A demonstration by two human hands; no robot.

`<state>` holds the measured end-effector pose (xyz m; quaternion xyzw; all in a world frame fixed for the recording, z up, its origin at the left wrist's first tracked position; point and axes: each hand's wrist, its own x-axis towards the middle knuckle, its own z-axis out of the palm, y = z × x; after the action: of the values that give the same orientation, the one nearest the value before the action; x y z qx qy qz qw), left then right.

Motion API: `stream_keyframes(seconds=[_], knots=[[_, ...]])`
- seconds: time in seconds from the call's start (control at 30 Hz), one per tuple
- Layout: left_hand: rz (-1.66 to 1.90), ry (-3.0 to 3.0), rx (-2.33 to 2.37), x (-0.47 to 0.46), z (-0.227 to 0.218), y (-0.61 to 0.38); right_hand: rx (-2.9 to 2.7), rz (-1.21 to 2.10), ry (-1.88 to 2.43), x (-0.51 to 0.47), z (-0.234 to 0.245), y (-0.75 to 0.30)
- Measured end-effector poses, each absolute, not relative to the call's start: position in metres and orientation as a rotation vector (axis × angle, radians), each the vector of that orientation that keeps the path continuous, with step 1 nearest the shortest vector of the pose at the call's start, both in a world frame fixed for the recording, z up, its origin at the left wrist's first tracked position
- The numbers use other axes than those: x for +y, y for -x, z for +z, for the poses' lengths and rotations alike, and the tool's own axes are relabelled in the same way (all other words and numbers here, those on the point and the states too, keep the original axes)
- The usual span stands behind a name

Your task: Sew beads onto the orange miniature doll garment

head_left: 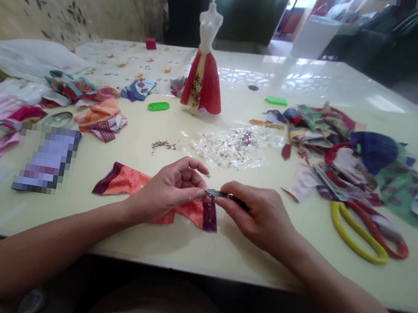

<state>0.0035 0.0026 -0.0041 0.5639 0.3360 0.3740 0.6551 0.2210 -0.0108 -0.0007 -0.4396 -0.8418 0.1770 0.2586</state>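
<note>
A person seated at a pale, glossy table [216, 256] works with both hands close together over a piece of orange and red fabric [128, 181], which lies flat near the front edge. The right hand [261, 216] is closed round a slim dark tool [228, 196], gripped between thumb and fingers and pointing left. The left hand [171, 189] is curled, with thumb and forefinger pinched together at the tool's tip and the other fingers loosely bent above. Whatever sits in that pinch is too small to make out. The heel of the left hand rests on the fabric, whose purple-banded end shows just below the tool.

Behind the hands, a clear plastic sheet [235, 145] strewn with tiny sparkling bits lies mid-table, with a small scatter of beads [163, 144] beside it. A white miniature mannequin [210, 23] in a red skirt [210, 90] stands upright further back. A heap of fabric scraps [353, 154] spreads to the right, with yellow- and red-handled scissors [364, 236] at its near edge.

No writing is legible; a pixelated patch [48, 159] at the left cannot be read.
</note>
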Motion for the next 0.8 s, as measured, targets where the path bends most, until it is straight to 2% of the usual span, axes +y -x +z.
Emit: stream_keyframes(seconds=[0.33, 0.8], knots=[[0.851, -1.250, 0.746, 0.0011, -0.0033, -0.0055, -2.235, 0.642, 1.188, -0.0108, -0.0004, -0.2206], [0.857, -1.264, 0.778, 0.0011, 0.0028, -0.0049, -2.155, 0.700, 1.169, -0.0121, 0.0006, -0.2186]])
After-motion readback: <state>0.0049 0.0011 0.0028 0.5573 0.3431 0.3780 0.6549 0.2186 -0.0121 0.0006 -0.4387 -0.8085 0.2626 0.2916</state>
